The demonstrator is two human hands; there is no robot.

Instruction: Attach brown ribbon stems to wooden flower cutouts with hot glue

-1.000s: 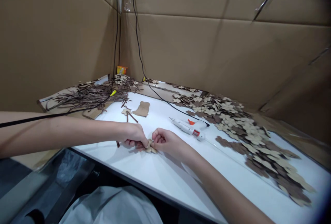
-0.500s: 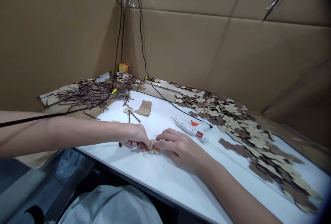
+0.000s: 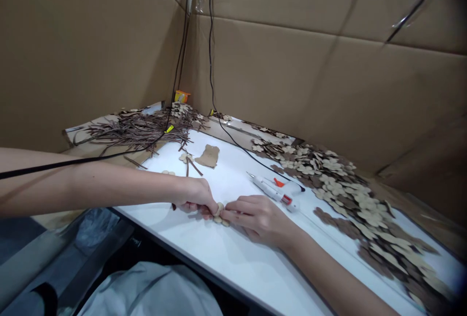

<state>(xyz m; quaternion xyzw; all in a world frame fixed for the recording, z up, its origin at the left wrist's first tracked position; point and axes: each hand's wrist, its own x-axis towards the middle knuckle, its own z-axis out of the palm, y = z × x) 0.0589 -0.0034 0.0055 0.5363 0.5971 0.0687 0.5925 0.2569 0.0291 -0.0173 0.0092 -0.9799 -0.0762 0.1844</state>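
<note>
A small cream flower-shaped piece (image 3: 221, 219) lies at the white board's near part, between my two hands. My left hand (image 3: 202, 198) is closed, its thumb and fingers pinching the left side of the flower. A dark strip end sticks out under that wrist. From the right, my right hand (image 3: 255, 216) reaches in with its fingers close together, the fingertips on the flower's right edge. Whatever lies under the fingertips is hidden.
A white glue gun (image 3: 272, 190) with its cord lies beyond my right hand. Cream and brown flower pieces (image 3: 343, 189) are heaped at right. Brown strips (image 3: 142, 129) pile at the back left. A brown scrap (image 3: 208, 156) rests mid-board. A black cable (image 3: 73, 162) crosses above my left forearm.
The view has shifted slightly, so most things appear a little further right. My right hand's fingers have drawn closer together beside the flower. My left hand keeps its pinch.
</note>
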